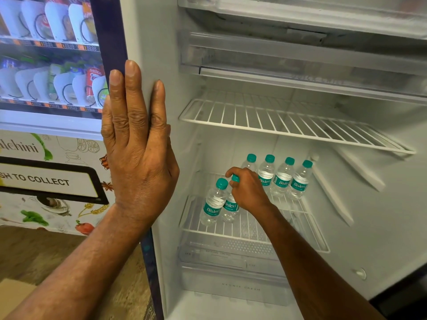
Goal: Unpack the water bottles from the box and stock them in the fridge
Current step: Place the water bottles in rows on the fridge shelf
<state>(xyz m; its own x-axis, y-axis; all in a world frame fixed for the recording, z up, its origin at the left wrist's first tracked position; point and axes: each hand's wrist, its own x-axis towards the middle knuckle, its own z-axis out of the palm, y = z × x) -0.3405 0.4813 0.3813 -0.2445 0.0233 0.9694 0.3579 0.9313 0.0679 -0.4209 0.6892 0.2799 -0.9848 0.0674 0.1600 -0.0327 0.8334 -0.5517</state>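
The fridge stands open, and small clear water bottles with green caps stand on its lower wire shelf (245, 232). Several bottles form a back row (283, 181). Two stand nearer the front: a free one (213, 203) on the left and one (231, 207) right beside it. My right hand (246, 190) reaches into the fridge and grips the top of that second bottle by its cap and neck. My left hand (136, 139) lies flat with straight fingers against the fridge's left front edge (143, 42).
An empty wire shelf (288, 123) sits above the bottles, with a clear tray (300, 63) higher up. A crisper drawer (231, 273) lies under the lower shelf. A snack vending machine (50, 88) stands to the left. A cardboard corner (13, 296) shows at bottom left.
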